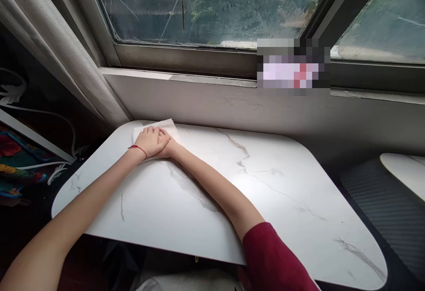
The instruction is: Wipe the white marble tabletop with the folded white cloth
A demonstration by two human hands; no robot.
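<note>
Near the far left edge of the white marble-patterned tabletop (206, 233), my left hand (149, 141) lies over my right hand (166, 149). The fingers of the left hand are stretched out, and a thin red string bracelet (137, 147) circles that wrist. A white sheet (171, 127), either cloth or paper towel, lies flat on the tabletop under both hands, its corners showing past the fingers. My right hand rests against this sheet; most of its fingers are hidden under the left.
A wall and window frame (186, 58) rise behind the table. A pale curtain (66, 47) hangs at the left, above cables and colourful fabric (20, 162). A dark ribbed surface (375, 198) and another white tabletop (405, 169) are at the right. Something blurred out sits on the sill.
</note>
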